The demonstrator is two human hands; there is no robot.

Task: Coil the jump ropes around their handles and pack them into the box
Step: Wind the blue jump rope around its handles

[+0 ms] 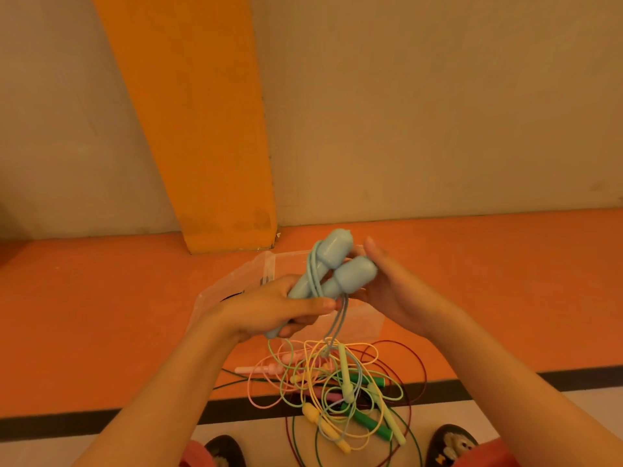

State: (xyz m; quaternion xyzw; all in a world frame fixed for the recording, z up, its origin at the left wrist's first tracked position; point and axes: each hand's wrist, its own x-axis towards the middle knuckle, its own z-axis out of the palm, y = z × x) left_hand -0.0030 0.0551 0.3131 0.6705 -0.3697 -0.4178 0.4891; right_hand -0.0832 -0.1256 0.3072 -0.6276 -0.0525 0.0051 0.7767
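I see pale-blue jump rope handles (332, 269), cord (339, 318) looped round them | left hand (286, 306) grips both, right hand (387, 291) flat-fingered against one | orange floor (101, 315), beige wall (438, 112)

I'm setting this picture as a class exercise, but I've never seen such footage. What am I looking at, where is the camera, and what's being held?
No machine here: a person works bare-handed, and the single picture comes from a camera worn on their head, looking down. The left hand grips two blue handles, with blue cord looped around them. The right hand touches their thick ends; its grip is hidden. Behind stands a clear box on the orange floor. Below lies a tangle of coloured jump ropes.
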